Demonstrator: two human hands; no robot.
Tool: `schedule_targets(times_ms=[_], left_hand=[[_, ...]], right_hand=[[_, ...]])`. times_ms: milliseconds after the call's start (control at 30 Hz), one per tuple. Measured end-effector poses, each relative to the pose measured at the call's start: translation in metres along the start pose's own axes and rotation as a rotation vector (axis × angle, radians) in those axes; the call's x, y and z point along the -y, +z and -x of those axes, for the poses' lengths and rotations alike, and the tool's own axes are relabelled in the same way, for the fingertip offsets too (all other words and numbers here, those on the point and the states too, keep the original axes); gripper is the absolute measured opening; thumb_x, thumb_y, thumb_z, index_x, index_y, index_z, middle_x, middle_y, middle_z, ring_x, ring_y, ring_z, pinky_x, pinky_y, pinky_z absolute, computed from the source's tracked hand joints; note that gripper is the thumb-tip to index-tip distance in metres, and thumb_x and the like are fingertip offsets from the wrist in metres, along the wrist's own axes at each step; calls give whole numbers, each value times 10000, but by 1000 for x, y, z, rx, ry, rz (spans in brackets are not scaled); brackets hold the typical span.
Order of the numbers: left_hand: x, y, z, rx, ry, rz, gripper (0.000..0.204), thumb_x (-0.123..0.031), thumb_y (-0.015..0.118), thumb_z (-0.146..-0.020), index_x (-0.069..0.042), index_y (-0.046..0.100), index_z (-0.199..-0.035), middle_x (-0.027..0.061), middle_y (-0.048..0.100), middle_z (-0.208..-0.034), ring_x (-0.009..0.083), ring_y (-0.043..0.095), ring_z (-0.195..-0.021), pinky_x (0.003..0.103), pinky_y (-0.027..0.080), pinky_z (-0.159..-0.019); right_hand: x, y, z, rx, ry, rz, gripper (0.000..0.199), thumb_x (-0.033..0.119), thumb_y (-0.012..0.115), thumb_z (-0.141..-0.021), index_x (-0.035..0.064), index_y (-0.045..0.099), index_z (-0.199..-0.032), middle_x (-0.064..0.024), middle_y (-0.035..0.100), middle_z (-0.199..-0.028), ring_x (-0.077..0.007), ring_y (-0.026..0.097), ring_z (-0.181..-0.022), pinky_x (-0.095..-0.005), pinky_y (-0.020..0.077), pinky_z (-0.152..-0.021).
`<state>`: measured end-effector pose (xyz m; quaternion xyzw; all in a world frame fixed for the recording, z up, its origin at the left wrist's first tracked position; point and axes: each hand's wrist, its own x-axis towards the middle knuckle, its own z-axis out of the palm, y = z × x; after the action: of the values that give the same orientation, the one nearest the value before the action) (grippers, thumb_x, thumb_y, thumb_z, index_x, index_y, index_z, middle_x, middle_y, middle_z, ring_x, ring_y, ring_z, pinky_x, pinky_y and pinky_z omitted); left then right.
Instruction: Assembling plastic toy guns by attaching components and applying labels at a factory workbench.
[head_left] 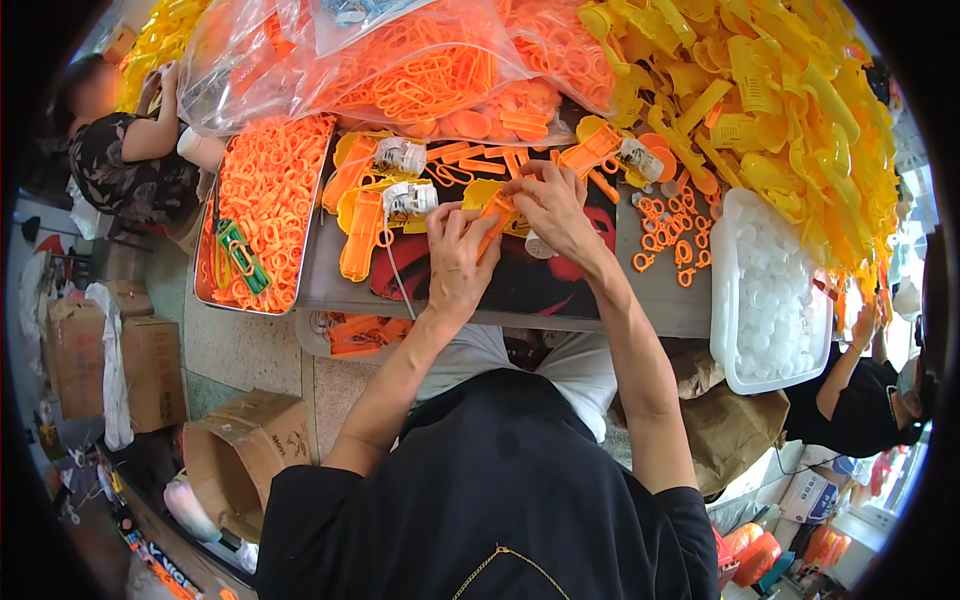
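Both hands meet at twelve o'clock from the person's chest: the left hand [456,258] and right hand [553,207] pinch fingers closed on one orange plastic part [495,216] above the table [660,295]. At three o'clock sits a white tray [722,300]; at nine, a tray of orange rings [262,215].

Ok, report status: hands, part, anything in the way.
Left hand and right hand both gripping one orange plastic part. Held above table. Loose orange rings nearby, none blocking.

Left hand [458,252] and right hand [553,203] grip an orange plastic piece [496,217].
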<state>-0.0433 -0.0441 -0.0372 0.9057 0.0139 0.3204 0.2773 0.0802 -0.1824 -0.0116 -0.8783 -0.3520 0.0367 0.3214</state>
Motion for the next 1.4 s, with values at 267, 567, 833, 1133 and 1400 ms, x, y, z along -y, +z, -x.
schedule_targets(times_ms=[267, 567, 833, 1133, 1400], left_hand=[[3, -6, 1, -9, -91, 206, 372, 24, 742, -800, -37, 682, -1162, 121, 604, -1125, 359, 505, -1171, 452, 432, -1022], [0, -3, 1, 20, 8, 81, 288, 6, 755, -813, -41, 715, -1094, 127, 609, -1141, 360, 502, -1190, 453, 443, -1014], [-3, -8, 3, 54, 15, -45, 228, 4, 749, -820, -14, 730, -1047, 131, 608, -1099, 362, 502, -1136, 447, 456, -968], [-2, -6, 3, 82, 3, 25, 252, 14, 729, -835, -26, 689, -1080, 120, 580, -1133, 361, 470, -1105, 448, 417, -983], [-1, -2, 9, 66, 26, -73, 234, -17, 713, -857, -25, 685, -1089, 149, 580, -1181, 389, 465, -1148, 451, 429, -989]], right_hand=[[11, -14, 59, -272, 27, -35, 282, 144, 601, -977, 83, 697, -1235, -139, 563, -1305, -344, 496, -1215, -433, 400, -1062], [13, -14, 75, -258, 6, -67, 339, 164, 654, -971, 93, 649, -1302, -120, 556, -1333, -324, 514, -1218, -434, 412, -1034], [19, -6, 82, -170, -173, 282, 628, 163, 826, -753, 153, 594, -1337, -79, 514, -1382, -317, 515, -1202, -470, 445, -955], [11, -17, 81, -233, -241, 128, 492, 47, 790, -754, 105, 656, -1224, -92, 606, -1209, -319, 576, -1053, -429, 517, -899], [13, -64, 65, -178, -60, -282, 259, 132, 674, -943, 32, 644, -1180, -93, 661, -1078, -183, 645, -870, -282, 509, -747]])
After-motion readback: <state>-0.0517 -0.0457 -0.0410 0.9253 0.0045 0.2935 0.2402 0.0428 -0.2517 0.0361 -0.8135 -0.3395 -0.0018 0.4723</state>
